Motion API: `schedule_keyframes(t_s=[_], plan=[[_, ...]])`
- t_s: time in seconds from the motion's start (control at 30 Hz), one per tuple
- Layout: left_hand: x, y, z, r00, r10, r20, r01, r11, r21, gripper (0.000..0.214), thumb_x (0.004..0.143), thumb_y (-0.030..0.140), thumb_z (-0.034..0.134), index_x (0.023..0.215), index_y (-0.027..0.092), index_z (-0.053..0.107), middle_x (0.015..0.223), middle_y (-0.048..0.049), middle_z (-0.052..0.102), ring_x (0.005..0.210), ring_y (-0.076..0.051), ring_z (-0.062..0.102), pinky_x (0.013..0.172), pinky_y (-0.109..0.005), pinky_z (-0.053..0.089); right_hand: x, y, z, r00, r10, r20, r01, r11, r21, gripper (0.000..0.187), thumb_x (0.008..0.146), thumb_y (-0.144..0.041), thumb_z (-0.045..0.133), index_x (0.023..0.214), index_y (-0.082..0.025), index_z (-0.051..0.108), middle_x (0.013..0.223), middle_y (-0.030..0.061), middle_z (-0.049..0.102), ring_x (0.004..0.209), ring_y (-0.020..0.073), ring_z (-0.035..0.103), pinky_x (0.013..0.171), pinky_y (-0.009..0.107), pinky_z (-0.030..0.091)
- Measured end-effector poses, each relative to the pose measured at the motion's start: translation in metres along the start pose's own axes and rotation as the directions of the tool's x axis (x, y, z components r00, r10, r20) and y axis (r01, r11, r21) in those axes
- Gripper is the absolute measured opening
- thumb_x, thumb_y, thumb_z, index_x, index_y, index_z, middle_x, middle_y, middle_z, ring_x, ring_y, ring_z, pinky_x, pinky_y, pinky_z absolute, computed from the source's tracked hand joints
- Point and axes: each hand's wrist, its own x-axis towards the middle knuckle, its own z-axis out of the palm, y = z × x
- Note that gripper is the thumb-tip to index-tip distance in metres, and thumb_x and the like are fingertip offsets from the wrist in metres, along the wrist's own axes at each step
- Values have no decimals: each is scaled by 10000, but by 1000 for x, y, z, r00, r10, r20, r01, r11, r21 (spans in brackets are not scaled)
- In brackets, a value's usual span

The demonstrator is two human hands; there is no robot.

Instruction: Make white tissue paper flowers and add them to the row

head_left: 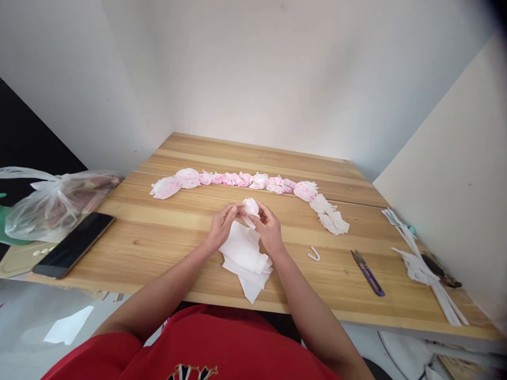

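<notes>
Between my two hands, above the middle of the table, is a small bunched piece of white tissue paper (250, 207). The fingers of my left hand (222, 224) pinch its left side. My right hand (270, 226) grips it from the right, thumb toward the front. Just below, a loose stack of white paper sheets (245, 258) lies on the wood with uneven, overlapping corners. Beyond my hands, a curved row of crumpled white and pink paper flowers (237, 179) stretches across the table.
On the wooden table (158, 253), a bent white strip (314, 254) and purple thread snips (368, 273) lie to the right. White strips (425, 269) rest at the right edge. A phone (75, 244) and a tied plastic bag (59, 203) are at the left. Walls stand behind.
</notes>
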Motion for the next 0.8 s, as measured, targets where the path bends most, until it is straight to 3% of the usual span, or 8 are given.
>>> schedule_keyframes(t_s=[0.1, 0.2, 0.27, 0.33, 0.5, 0.63, 0.73, 0.8], plan=[[8, -3, -8, 996, 13, -87, 0, 990, 142, 374, 917, 454, 467, 1032, 161, 670, 1028, -94, 680, 1009, -203, 603, 913, -304, 441, 3, -1, -3, 999, 46, 24, -48, 994, 97, 523, 735, -376, 715, 1228, -234, 615, 949, 27, 647, 818, 150, 584, 731, 280, 503], [12, -6, -13, 989, -39, 141, 16, 987, 159, 386, 903, 475, 471, 1020, 176, 684, 1068, -84, 686, 1015, -218, 605, 902, -307, 436, 4, -5, -6, 998, 63, 17, -64, 990, 126, 532, 727, -382, 711, 1227, -233, 610, 908, 21, 652, 775, 145, 585, 690, 275, 510], [12, -8, -14, 949, -94, 302, 47, 986, 161, 391, 893, 491, 471, 926, 173, 695, 952, -60, 703, 910, -210, 619, 821, -288, 448, 4, -6, -7, 998, 64, 11, -65, 988, 139, 548, 724, -386, 711, 1236, -224, 601, 881, 18, 649, 757, 143, 585, 673, 271, 513], [9, -8, -13, 923, -143, 357, 70, 975, 210, 379, 875, 490, 491, 776, 172, 673, 774, -25, 674, 767, -182, 595, 712, -255, 431, 4, -5, -7, 997, 70, 19, -72, 985, 158, 567, 723, -397, 715, 1246, -214, 592, 842, 12, 638, 722, 139, 581, 637, 260, 508], [6, 3, -8, 968, -121, 220, 80, 980, 183, 412, 878, 458, 481, 582, 174, 525, 593, 8, 524, 622, -135, 476, 633, -235, 373, 6, -7, -12, 998, 45, 50, -57, 952, 301, 567, 795, -488, 654, 1294, -242, 545, 945, 44, 670, 821, 171, 627, 738, 309, 522], [4, 19, -3, 989, -96, 111, 104, 993, -60, 466, 912, 491, 414, 578, 174, 488, 593, -4, 516, 652, -141, 492, 692, -248, 397, 2, -16, -11, 942, -80, 325, -33, 944, 329, 639, 767, -646, 610, 1261, -243, 572, 1129, 106, 659, 990, 236, 632, 861, 410, 507], [-2, 30, 2, 984, -92, 155, 108, 989, -97, 474, 897, 490, 452, 546, 174, 485, 558, -4, 509, 641, -142, 514, 695, -252, 405, -4, -20, -4, 851, -172, 496, 48, 967, 252, 631, 671, -709, 654, 1091, -240, 672, 886, 70, 683, 831, 231, 639, 777, 406, 528], [-7, 35, 6, 978, -85, 191, 92, 995, -27, 463, 872, 483, 496, 525, 176, 482, 531, -2, 501, 597, -139, 508, 641, -250, 396, -8, -23, 1, 844, -161, 511, 79, 981, 178, 468, 723, -671, 638, 933, -260, 713, 753, 41, 651, 705, 202, 610, 680, 365, 529]])
